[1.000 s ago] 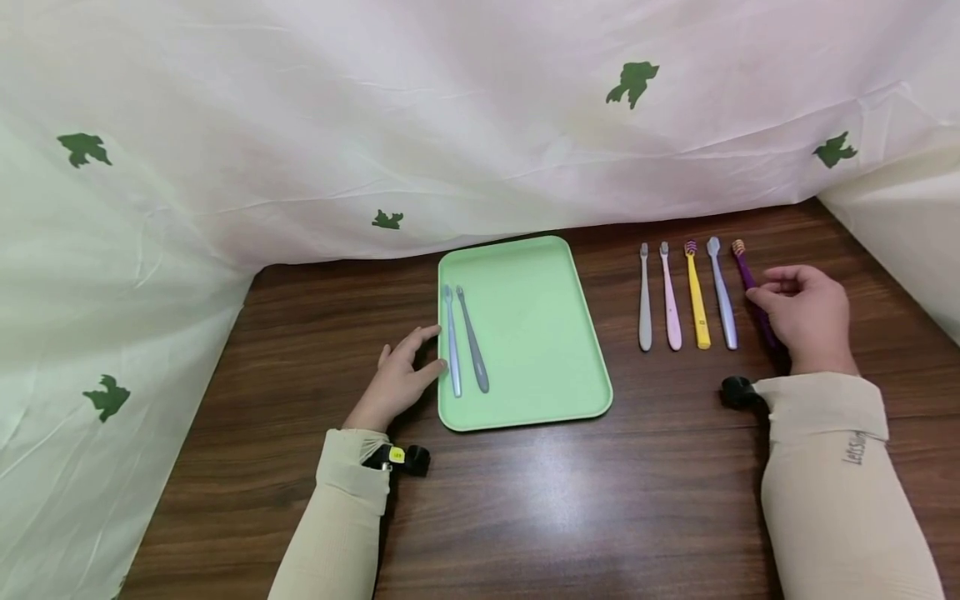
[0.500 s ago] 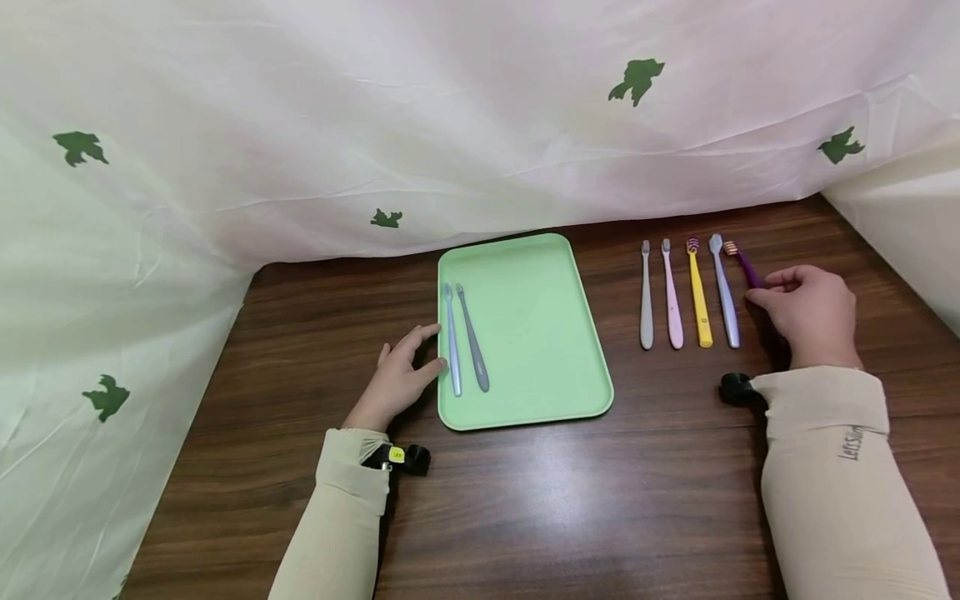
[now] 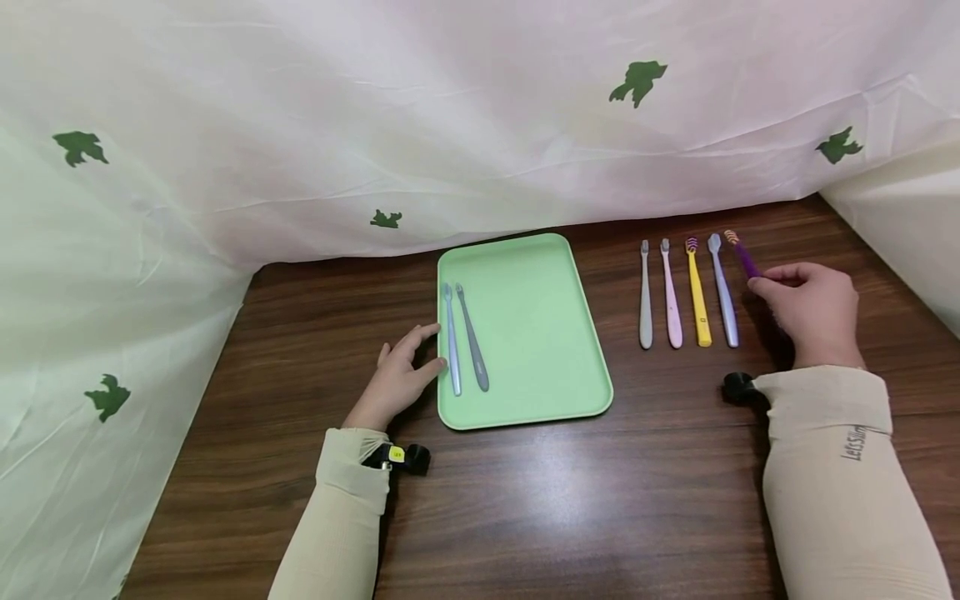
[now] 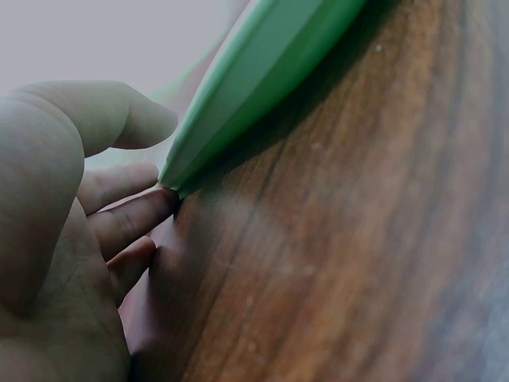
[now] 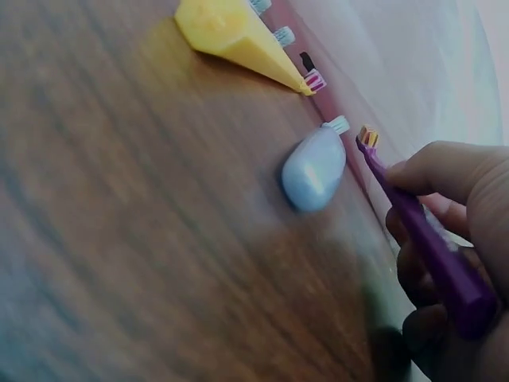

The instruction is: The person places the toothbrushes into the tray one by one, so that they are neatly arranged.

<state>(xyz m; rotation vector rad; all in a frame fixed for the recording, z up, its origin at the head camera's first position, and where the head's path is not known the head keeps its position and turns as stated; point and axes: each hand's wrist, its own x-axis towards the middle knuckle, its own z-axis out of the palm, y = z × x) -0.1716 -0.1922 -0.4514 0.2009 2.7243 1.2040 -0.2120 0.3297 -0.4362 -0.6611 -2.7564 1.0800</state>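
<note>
My right hand (image 3: pixel 813 312) pinches a purple toothbrush (image 5: pixel 425 239) with orange bristles between thumb and fingers. Its head points up and away, and in the right wrist view the handle is raised off the table. Just left of it lies a light blue toothbrush (image 3: pixel 723 292). A yellow toothbrush (image 3: pixel 698 296), a pink one (image 3: pixel 671 296) and a grey one (image 3: pixel 646 300) continue the row. My left hand (image 3: pixel 397 375) rests at the left rim of a green tray (image 3: pixel 525 333), fingers loosely extended and fingertips right at the edge.
Inside the tray, along its left side, lie a blue toothbrush (image 3: pixel 452 342) and a dark grey toothbrush (image 3: pixel 474 342). The dark wooden table (image 3: pixel 525 500) ends at a white curtain (image 3: pixel 480 125) with green leaf-like patches at the back and sides.
My right hand has taken hold of the purple toothbrush and raised it, its head shifting slightly left. The left hand and tray stay put.
</note>
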